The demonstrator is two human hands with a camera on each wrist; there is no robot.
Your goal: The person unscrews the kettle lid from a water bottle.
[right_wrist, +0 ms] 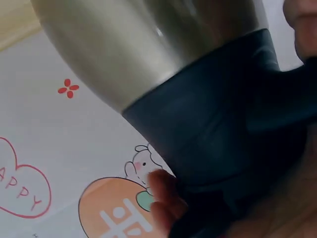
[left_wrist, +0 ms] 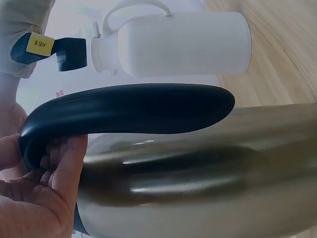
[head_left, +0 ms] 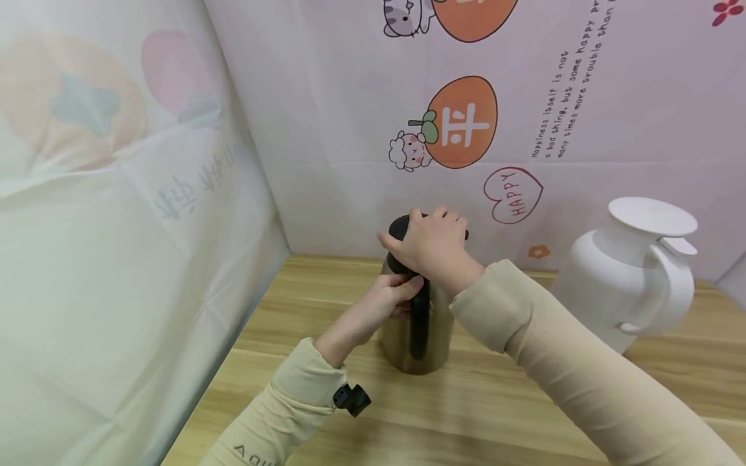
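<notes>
left hand [head_left: 379,303] grips the handle [head_left: 418,327] of the steel jug [head_left: 399,353], right hand [head_left: 434,244] curled round its black lid [head_left: 399,227].

Downward head view; wrist views near jug [head_left: 419,323], right seemingly inverted

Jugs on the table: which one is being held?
The steel-coloured jug with the black handle: the left grip holds that handle, the right grip covers its black lid. Neither touches the white jug on the right.
</notes>
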